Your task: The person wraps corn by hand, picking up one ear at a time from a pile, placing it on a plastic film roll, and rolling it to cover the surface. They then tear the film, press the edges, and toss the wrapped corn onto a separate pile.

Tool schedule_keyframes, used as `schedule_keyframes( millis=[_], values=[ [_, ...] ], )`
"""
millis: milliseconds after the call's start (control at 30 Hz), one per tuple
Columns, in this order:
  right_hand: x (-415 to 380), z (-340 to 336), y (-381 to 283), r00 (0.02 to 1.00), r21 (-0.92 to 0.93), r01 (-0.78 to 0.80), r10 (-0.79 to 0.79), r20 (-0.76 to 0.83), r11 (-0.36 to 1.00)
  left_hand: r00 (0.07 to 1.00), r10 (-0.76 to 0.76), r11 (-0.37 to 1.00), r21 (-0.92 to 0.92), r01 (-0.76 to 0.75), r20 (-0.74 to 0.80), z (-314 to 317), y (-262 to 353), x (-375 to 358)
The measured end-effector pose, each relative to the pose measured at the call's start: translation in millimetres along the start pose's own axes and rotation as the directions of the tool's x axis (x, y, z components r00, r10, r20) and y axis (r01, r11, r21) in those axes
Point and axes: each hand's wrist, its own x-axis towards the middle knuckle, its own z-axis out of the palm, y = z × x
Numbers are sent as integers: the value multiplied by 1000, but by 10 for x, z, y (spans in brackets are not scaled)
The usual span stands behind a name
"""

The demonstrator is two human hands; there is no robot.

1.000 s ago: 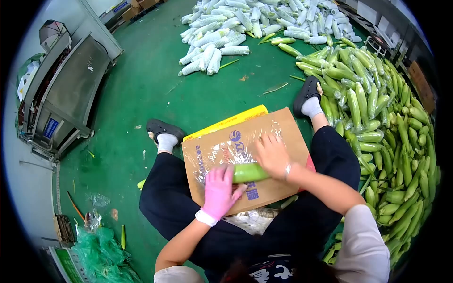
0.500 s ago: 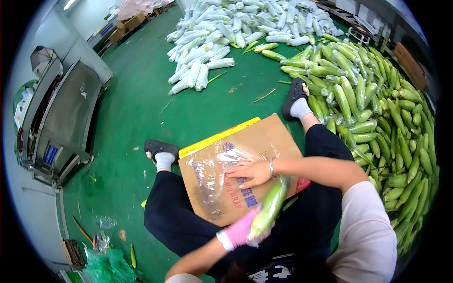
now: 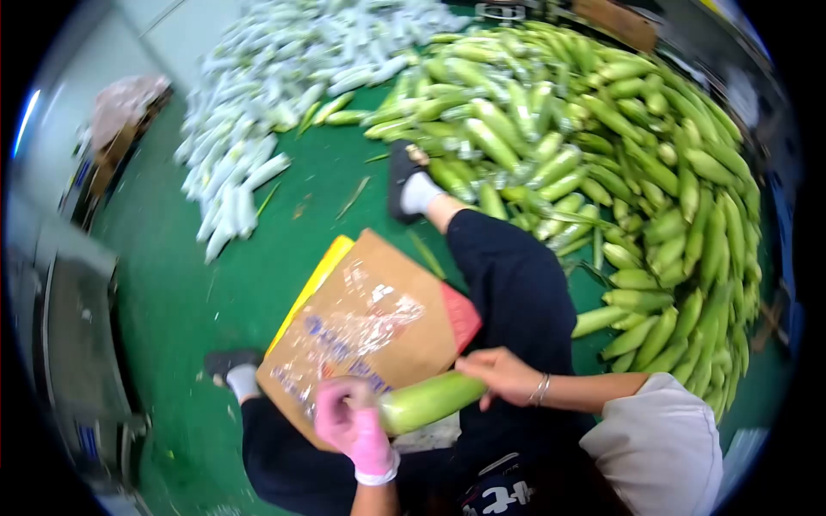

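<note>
A green ear of corn (image 3: 433, 402) in its husk lies crosswise between my hands, above my lap and the near edge of a cardboard box (image 3: 413, 279). My left hand (image 3: 351, 423), in a pink glove, is curled closed at the ear's left end. At the other end, my bare right hand (image 3: 506, 377) grips the tip between thumb and fingers. Clear plastic wrap (image 3: 379, 314) lies crinkled and shiny over the box's printed top. Whether film covers the ear is hard to make out.
A large heap of green corn (image 3: 654, 172) spreads at the right, some ears in film. Pale, net-like wrapped pieces (image 3: 249, 112) are piled at the back left. A yellow piece (image 3: 314, 288) sits under the box's far edge. At the left stands a metal cart (image 3: 77, 344).
The view has swung right. My right hand has left the wrap on the box and taken the ear's tip. The ear has tipped from steeply slanted to nearly level.
</note>
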Motion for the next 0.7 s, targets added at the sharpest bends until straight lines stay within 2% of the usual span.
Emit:
schedule_keyframes(
  millis=[33,67,100,133,167,200,233,267,300,333,367,400,433,467,500,533,567,600,633,667,700],
  values=[
    [-236,84,-103,979,57,-193,188,79,980,999,30,999,-43,-30,-17,146,-100,50],
    [-361,135,-192,956,-49,-108,118,269,993,993,-111,978,-171,116,39,431,-145,117],
    [-411,169,-261,888,-142,-7,71,454,990,962,-250,922,-277,270,107,744,-182,189],
    [-314,133,-348,915,-10,-39,40,401,999,920,-311,882,-288,372,237,973,-383,286],
    [-97,97,-476,972,324,-99,22,232,941,860,-361,836,-284,470,360,1148,-602,366],
    [193,-106,-732,990,299,-22,-20,136,954,837,-336,827,-291,481,432,1242,-727,437],
    [792,-366,-856,990,274,139,-133,-40,952,811,-307,817,-299,493,498,1330,-802,526],
    [1349,-955,-1141,969,380,12,-104,222,925,794,-272,803,-327,499,544,1349,-701,603],
    [1640,-1257,-1573,979,187,201,-202,-10,962,809,-254,842,-290,454,530,1295,-678,685],
    [1575,-1364,-2106,872,-524,187,-386,-302,831,826,-241,856,-288,428,510,1155,-753,776],
    [1794,-1789,-2270,815,-576,314,-526,-245,755,843,-226,870,-287,400,488,978,-832,836],
    [1641,-2107,-2410,786,-523,442,-595,-165,729,865,-280,891,-223,396,416,801,-807,852],
    [1428,-2423,-2476,716,-798,325,-683,-143,508,887,-320,906,-167,389,333,600,-761,852],
    [1356,-2845,-2243,537,-912,311,-841,-63,268,900,-352,913,-119,391,257,364,-796,804],
    [874,-2741,-2141,686,-885,-84,-618,-384,457,909,-378,915,-78,395,174,127,-861,725],
    [708,-2996,-1718,683,-921,-228,-622,-383,317,898,-415,903,-50,426,148,-95,-921,636],
    [537,-3281,-1169,796,-931,-298,-483,-364,210,887,-448,891,-19,453,114,-292,-976,545],
    [571,-3908,-72,830,-985,-174,-541,-134,-23,893,-442,895,-26,445,90,-447,-1056,459],
    [158,-3560,81,947,-952,-304,-125,-297,-37,874,-479,878,24,479,78,-601,-1133,368],
    [-78,-3380,434,954,-902,-298,-81,-287,-311,852,-521,853,74,517,57,-708,-1159,283],
    [-179,-3386,792,963,-906,-268,-81,-256,-327,849,-527,847,102,522,27,-712,-1133,252]
  ],
)
